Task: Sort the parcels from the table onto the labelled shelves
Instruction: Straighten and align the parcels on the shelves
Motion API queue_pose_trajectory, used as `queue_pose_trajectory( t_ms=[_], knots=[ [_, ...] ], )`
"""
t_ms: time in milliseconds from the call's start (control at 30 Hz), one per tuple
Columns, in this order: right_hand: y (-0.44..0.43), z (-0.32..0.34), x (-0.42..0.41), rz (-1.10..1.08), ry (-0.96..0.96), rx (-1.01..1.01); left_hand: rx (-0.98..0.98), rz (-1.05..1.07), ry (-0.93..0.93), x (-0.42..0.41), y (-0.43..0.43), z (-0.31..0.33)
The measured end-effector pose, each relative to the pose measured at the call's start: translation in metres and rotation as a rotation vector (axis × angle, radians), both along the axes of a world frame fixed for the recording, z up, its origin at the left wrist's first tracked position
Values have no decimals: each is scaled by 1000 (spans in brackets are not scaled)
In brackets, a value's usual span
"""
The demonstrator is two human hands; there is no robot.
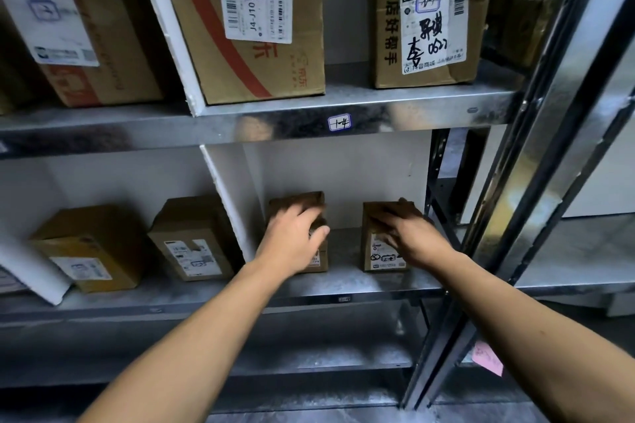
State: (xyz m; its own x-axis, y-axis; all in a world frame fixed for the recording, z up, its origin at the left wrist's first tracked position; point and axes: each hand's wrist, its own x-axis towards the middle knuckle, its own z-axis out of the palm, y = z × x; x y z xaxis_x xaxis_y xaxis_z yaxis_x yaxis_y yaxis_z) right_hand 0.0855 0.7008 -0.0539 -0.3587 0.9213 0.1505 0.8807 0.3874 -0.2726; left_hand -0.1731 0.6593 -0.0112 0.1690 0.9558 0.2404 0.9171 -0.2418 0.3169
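Two small brown cardboard parcels stand upright on the lower metal shelf, right of a white divider. My left hand grips the left parcel from the front, fingers curled over its top. My right hand lies over the top front of the right parcel, fingers spread across it and covering part of its white label. Both hands are motion-blurred.
Left of the divider, two more small boxes stand on the same shelf. The upper shelf, tagged with a small label, holds large cartons. A metal upright stands at the right. A pink note hangs low.
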Motion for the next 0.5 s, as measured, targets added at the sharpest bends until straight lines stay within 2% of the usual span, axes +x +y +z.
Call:
queue_pose_trajectory(
  t_ms=[67, 133, 300, 500],
  knots=[
    [-6, 4, -6, -73, 3, -3, 24, -9, -8, -8, -5, 3],
    [-15, 12, -14, -103, 5, 77, 42, -24, -9, -17, -11, 8],
    [-45, 44, -47, -31, 81, 292, 143, -41, -65, -35, -29, 36],
    [-79, 126, -84, 86, 215, 566, 463, -115, -110, -48, -50, 105]
  ],
)
